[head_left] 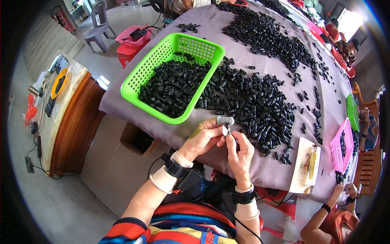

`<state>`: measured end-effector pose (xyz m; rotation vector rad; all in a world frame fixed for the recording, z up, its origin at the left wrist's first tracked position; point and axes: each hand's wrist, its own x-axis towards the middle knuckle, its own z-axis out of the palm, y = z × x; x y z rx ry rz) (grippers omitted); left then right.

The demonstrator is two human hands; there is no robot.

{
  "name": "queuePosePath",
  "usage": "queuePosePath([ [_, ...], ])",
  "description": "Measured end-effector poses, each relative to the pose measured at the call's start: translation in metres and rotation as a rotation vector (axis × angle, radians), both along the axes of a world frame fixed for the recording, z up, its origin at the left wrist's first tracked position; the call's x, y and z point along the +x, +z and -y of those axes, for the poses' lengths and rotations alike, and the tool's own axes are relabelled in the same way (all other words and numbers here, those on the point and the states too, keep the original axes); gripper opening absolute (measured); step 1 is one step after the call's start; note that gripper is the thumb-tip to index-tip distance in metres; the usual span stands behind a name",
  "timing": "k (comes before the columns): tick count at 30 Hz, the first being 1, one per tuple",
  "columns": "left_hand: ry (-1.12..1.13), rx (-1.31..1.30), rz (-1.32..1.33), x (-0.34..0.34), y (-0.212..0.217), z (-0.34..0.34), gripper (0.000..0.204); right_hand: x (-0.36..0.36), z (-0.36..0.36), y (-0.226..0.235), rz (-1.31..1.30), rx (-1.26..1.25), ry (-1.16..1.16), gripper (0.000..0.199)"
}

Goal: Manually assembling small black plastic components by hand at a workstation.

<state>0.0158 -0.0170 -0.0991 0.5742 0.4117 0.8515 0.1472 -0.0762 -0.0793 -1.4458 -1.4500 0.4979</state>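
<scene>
My left hand is closed in a pinch at the table's near edge, with a small white piece at its fingertips. A short grey, fuzzy-looking cylinder shows at the top of its fingers; whether it is held or wrapped round a finger, I cannot tell. My right hand meets the left one, thumb and fingers pressed together on something small and dark that is mostly hidden. Just beyond both hands lies a wide heap of small black plastic parts. A green basket full of similar black parts stands left of the heap.
A cloth-covered table stretches away. Right of my hands lies a cardboard piece with a yellow item on it. A pink basket stands near a co-worker's hands. At left are a wooden counter and an open cardboard box.
</scene>
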Motion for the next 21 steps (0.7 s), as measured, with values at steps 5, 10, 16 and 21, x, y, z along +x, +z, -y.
queuePosePath([
  [5,0.000,0.002,0.009,-0.0008,-0.0013,-0.0003,0.026,-0.0015,0.0006,0.0062,0.020,-0.019,-0.013,0.011],
  [10,-0.010,-0.015,-0.011,-0.0018,0.0023,0.0003,0.021,-0.0004,0.0008,0.0080,0.024,-0.028,-0.002,0.011],
  [16,-0.024,-0.019,0.000,-0.0020,0.0006,-0.0005,0.027,-0.0003,0.0005,0.0079,0.046,-0.027,-0.007,0.010],
  [21,-0.020,-0.034,-0.039,-0.0021,0.0048,0.0007,0.026,-0.0006,0.0002,0.0069,0.050,-0.021,0.007,0.010],
])
